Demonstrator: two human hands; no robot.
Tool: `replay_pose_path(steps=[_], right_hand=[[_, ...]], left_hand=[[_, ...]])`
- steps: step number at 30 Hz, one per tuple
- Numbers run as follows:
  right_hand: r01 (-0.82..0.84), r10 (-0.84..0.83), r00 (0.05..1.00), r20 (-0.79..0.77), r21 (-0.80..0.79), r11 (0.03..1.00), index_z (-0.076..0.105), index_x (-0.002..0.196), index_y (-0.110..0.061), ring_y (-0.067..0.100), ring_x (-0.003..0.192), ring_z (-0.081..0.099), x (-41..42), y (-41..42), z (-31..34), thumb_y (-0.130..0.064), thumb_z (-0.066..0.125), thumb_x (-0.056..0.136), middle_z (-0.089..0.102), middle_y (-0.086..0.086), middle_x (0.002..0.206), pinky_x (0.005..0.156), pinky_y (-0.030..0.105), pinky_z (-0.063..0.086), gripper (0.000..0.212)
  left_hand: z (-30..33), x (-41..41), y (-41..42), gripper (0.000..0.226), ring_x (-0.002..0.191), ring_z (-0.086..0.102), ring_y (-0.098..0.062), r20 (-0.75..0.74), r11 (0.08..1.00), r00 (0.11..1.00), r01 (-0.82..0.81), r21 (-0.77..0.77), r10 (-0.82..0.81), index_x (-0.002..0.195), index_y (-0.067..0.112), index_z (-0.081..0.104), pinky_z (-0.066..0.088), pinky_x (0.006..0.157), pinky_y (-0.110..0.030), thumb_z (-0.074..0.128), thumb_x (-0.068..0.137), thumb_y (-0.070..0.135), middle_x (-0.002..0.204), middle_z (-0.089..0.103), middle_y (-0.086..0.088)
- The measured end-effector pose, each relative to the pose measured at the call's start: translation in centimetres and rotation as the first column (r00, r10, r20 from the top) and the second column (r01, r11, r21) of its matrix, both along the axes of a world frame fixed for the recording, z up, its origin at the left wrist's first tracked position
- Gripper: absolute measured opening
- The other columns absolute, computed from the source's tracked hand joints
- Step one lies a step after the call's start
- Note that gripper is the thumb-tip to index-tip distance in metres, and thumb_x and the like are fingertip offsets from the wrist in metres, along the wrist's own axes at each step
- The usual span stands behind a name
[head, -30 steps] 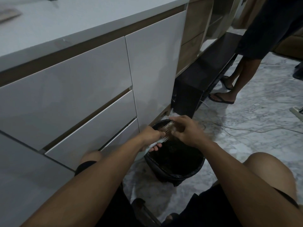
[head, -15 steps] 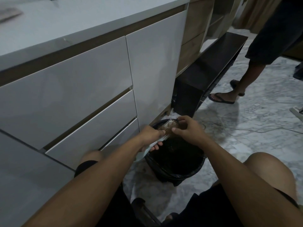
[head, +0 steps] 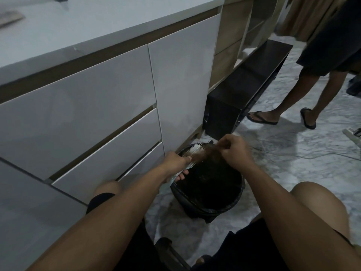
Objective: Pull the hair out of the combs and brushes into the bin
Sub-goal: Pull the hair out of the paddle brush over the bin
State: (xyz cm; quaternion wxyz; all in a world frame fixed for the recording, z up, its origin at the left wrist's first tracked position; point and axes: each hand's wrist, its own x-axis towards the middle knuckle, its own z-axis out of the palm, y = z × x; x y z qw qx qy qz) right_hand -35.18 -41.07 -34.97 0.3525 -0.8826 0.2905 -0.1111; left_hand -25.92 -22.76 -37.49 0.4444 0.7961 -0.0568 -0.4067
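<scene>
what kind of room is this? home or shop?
Probably a home living area: glossy white drawer cabinet under a white counter, marble-pattern floor, curtain, and a small lined bin on the floor.

White-bristled brush [head: 192,153] lying tilted over the bin's far-left rim, bristles up, its near end wrapped in the left hand's fingers [head: 180,176]; brown hair [head: 208,153] stretched off the bristles to the right hand's pinched fingertips [head: 224,148]; black lined bin [head: 224,207] directly below, dark hair inside
</scene>
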Motion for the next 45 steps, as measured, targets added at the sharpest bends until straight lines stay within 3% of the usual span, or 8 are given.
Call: replay_pose_path(steps=[7,9,13,21,34,39,42,45], right_hand=[[-0.28,0.284,0.958,0.03,0.294,0.914,0.051,0.13,-0.039,0.014,0.101,0.062,-0.3,1.6,-0.2,-0.027,0.075,0.073,0.057,-0.003,0.12,0.082,0.034,0.055,0.063],[-0.314,0.313,0.949,0.039,0.207,0.926,0.055,0.128,-0.039,0.01,0.095,0.062,-0.3,1.9,-0.4,-0.039,0.071,0.078,0.061,-0.009,0.112,0.082,0.035,0.054,0.052],[-0.24,0.242,0.97,0.04,-0.035,0.97,0.075,0.095,-0.018,0.011,0.08,0.063,0.0,1.6,-0.5,-0.014,0.069,0.082,0.068,-0.008,0.086,0.077,0.027,0.05,0.015],[-0.163,0.162,0.986,0.036,0.03,0.986,0.073,0.084,-0.015,0.014,0.06,0.067,-0.3,1.7,0.6,-0.008,0.071,0.079,0.065,-0.007,0.06,0.053,0.004,0.042,0.009],[0.056,-0.055,0.997,0.055,-0.001,0.998,0.067,0.08,-0.022,0.02,0.086,0.063,0.0,0.8,0.3,-0.007,0.064,0.08,0.068,0.0,0.085,0.073,0.028,0.048,0.015],[-0.27,0.268,0.963,0.038,0.198,0.942,0.061,0.112,-0.018,0.005,0.087,0.062,-0.9,1.9,1.8,-0.004,0.077,0.073,0.059,-0.012,0.098,0.064,0.005,0.044,0.044],[-0.396,0.396,0.918,0.022,0.091,0.914,0.063,0.121,-0.027,0.012,0.097,0.064,-0.9,2.7,0.9,-0.017,0.083,0.069,0.058,-0.009,0.11,0.084,0.017,0.052,0.056],[-0.308,0.31,0.948,0.07,-0.03,0.951,0.076,0.1,-0.024,0.01,0.095,0.063,-0.5,3.1,0.1,-0.022,0.081,0.072,0.068,-0.003,0.107,0.089,0.028,0.051,0.029]], left_hand=[[0.8,-0.6,-0.3,0.029,0.045,0.05,-0.017,-0.019,0.999,0.999,0.027,-0.025,-0.027,0.092,0.002,0.06,0.036,0.04,-0.021,0.055,0.096,0.03,0.069,0.061,-0.011],[0.7,-0.7,-0.5,0.029,0.044,0.05,-0.017,0.001,0.999,0.999,0.038,-0.018,-0.038,0.089,0.003,0.061,0.035,0.041,-0.021,0.057,0.095,0.031,0.069,0.062,-0.011],[0.5,-0.7,-0.6,0.031,0.042,0.05,-0.016,0.046,0.998,0.997,0.065,-0.009,-0.064,0.086,0.004,0.062,0.035,0.039,-0.02,0.06,0.092,0.034,0.069,0.064,-0.01],[1.7,-1.1,-0.1,0.055,0.041,0.058,-0.018,0.295,0.991,0.951,0.062,0.12,-0.095,0.064,0.01,0.066,0.045,0.048,-0.025,0.074,0.066,0.064,0.052,0.065,-0.002],[1.4,-0.7,0.2,0.06,0.049,0.065,-0.021,0.385,0.987,0.921,-0.001,0.159,-0.061,0.063,0.01,0.069,0.058,0.062,-0.035,0.065,0.061,0.07,0.051,0.065,-0.003],[1.4,-0.5,0.5,0.057,0.039,0.059,-0.019,0.371,0.987,0.927,-0.007,0.163,-0.055,0.071,0.007,0.072,0.05,0.052,-0.028,0.064,0.07,0.064,0.047,0.063,-0.002],[1.5,-0.3,0.4,0.055,0.038,0.059,-0.02,0.367,0.987,0.929,-0.005,0.16,-0.055,0.072,0.008,0.072,0.048,0.048,-0.025,0.064,0.072,0.063,0.045,0.062,-0.003],[1.6,-0.3,0.1,0.052,0.039,0.057,-0.019,0.342,0.989,0.937,0.013,0.147,-0.063,0.07,0.009,0.071,0.046,0.047,-0.024,0.064,0.076,0.061,0.047,0.062,-0.004]])
